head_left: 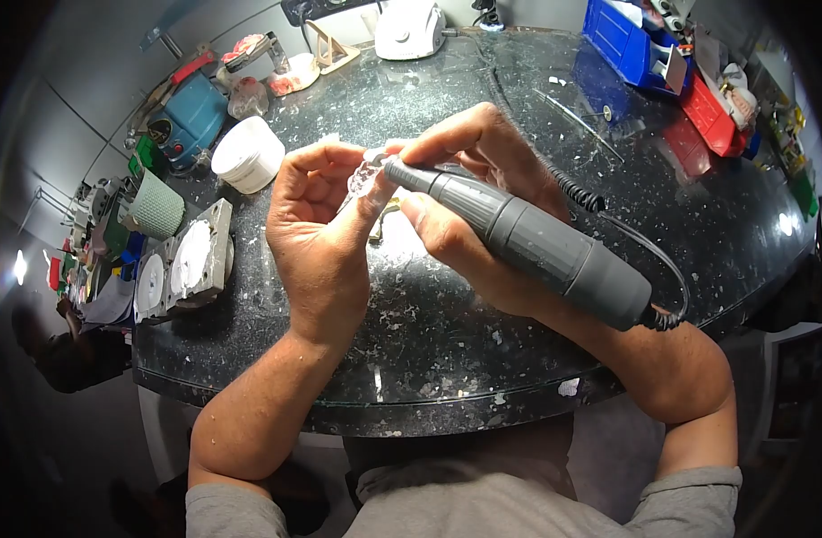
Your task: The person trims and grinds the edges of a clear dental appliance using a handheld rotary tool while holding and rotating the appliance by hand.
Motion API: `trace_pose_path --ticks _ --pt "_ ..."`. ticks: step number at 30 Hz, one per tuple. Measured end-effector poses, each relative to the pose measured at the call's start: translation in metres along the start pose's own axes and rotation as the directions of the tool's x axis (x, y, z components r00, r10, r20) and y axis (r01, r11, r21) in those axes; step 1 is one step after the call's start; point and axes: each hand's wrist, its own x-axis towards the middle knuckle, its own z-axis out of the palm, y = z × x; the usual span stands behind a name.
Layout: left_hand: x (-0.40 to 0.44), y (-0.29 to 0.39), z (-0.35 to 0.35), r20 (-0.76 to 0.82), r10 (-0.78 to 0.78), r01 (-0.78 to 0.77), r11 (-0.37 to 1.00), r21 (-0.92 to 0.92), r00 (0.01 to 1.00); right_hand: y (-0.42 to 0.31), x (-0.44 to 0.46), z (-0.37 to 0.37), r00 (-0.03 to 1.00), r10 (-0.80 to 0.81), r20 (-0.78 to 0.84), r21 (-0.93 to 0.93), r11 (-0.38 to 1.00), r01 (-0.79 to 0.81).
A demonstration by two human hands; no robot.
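Clear piece [363, 181] at fingertip end of left grip [317, 215] (grey handpiece [538, 247] beside)

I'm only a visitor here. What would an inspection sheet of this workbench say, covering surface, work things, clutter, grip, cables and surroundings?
Surface: dark benchtop, scattered with pale debris.
Job's things: grey rotary handpiece, its tip close by a small clear piece; contact unclear.
Clutter: white tub and white-filled mould on the left; blue bin and red bin far right.
Grip: left hand pinches the clear piece; right hand holds the handpiece.
Cables: partly coiled cord from the handpiece's rear.
Surroundings: another person at far left.
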Motion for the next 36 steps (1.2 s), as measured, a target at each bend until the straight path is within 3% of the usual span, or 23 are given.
trace_pose_path --ticks 5,8,11,14,23,36 --pt "-0.0019 0.0009 -0.0013 0.05 -0.01 0.008 1.0 0.027 0.999 -0.0036 0.0006 -0.0043 0.996 0.03 0.081 -0.01 1.0 -0.029" --pt "-0.0001 0.0007 -0.0012 -0.011 -0.016 0.015 1.0 -0.014 1.0 -0.0046 0.0 -0.0015 0.995 0.062 0.083 0.053 0.996 -0.067" --pt "0.0001 0.0008 -0.0018 0.005 -0.027 0.027 0.999 -0.026 1.0 -0.0048 0.0004 -0.0007 0.996 -0.007 0.09 -0.04 0.999 0.011" --pt "-0.0003 0.0018 0.003 -0.016 -0.009 0.009 1.0 -0.019 1.0 0.0018 0.0011 0.0019 0.999 -0.029 -0.015 -0.047 0.998 0.028" --pt "0.0005 -0.0013 -0.0025 0.034 0.005 -0.003 0.998 -0.066 0.999 0.0012 0.0011 0.0007 0.996 -0.076 0.039 -0.084 0.993 0.079" --pt "0.0003 -0.0013 -0.002 0.022 -0.028 0.03 0.997 -0.075 0.999 0.0035 -0.0008 0.0014 0.999 -0.024 -0.036 0.054 0.998 0.025"
